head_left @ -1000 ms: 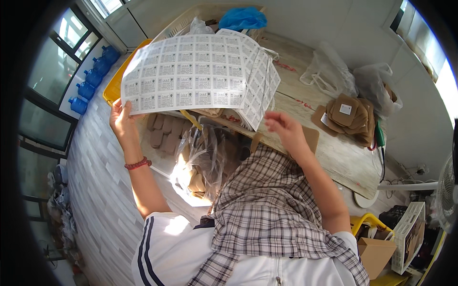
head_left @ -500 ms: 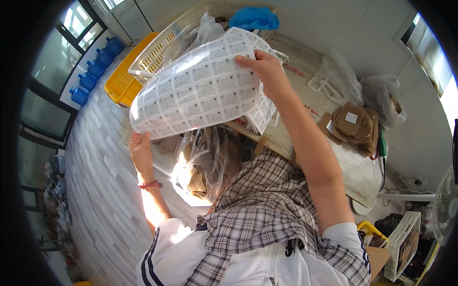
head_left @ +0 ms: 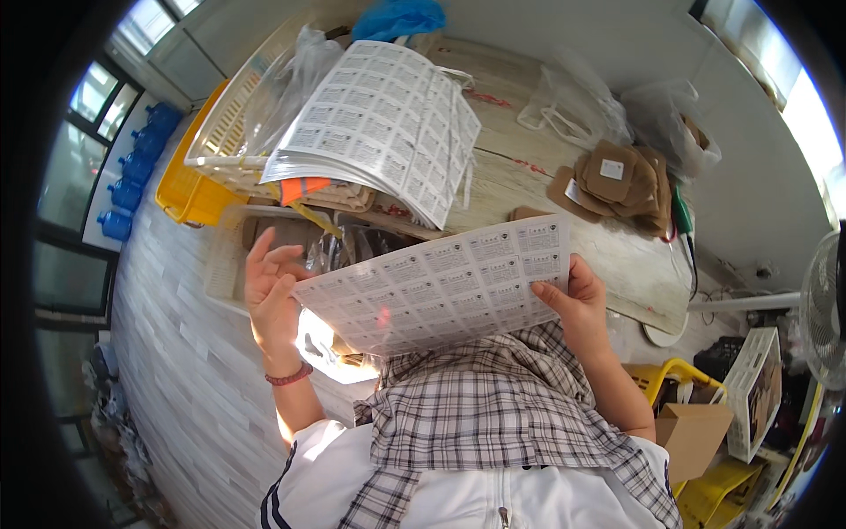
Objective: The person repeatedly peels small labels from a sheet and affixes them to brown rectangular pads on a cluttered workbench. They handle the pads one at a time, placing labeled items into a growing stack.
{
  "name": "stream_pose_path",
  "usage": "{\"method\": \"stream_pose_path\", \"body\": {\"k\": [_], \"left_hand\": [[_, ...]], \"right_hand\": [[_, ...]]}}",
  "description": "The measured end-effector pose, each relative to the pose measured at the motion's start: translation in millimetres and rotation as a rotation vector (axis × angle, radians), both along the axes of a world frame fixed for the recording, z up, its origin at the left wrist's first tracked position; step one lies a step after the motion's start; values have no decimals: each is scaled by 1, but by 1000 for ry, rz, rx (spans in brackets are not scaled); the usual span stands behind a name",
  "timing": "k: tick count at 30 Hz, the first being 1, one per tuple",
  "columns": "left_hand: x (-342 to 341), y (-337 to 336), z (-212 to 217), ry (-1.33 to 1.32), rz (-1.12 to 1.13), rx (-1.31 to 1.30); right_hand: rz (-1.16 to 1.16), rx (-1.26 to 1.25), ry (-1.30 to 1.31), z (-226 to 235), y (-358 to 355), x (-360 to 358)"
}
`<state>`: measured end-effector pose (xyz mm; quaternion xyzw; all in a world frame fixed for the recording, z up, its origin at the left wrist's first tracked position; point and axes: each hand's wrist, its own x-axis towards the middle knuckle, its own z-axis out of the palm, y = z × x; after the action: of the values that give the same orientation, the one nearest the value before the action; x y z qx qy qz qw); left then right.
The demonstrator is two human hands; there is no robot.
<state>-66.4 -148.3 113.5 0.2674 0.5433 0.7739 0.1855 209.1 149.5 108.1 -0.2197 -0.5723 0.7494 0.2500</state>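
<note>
A sheet of printed labels is held slanted in front of my waist. My right hand pinches its right end, thumb on top. My left hand is by the left corner of the sheet, fingers spread and raised; the corner meets the hand near the thumb. Beyond, a thick stack of similar label sheets lies over folded cloth at the table's left side, its sheets fanned at the right edge. Brown pieces, some bearing a white label, are piled farther right on the table.
A cream basket and a yellow crate stand at the left. Clear plastic bags lie on the wooden table. A green-handled tool with a cable is at its right edge, near a fan.
The sheet has come off the stack toward my body, and its curl has flattened. My right hand came down with it. My left hand's fingers have spread from their pinch.
</note>
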Motion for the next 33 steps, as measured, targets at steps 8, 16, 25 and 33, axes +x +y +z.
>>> {"method": "stream_pose_path", "body": {"k": [8, 16, 25, 33], "left_hand": [[8, 84, -16, -21, -190, -136], [12, 121, 12, 63, -289, -244], [7, 119, 19, 182, -382, -305], [4, 116, 13, 159, -376, -328]], "right_hand": [[-246, -56, 70, 5, 12, 63], [-225, 486, 81, 7, 56, 85], [-216, 624, -33, 20, 59, 94], [-284, 717, -149, 32, 46, 100]]}}
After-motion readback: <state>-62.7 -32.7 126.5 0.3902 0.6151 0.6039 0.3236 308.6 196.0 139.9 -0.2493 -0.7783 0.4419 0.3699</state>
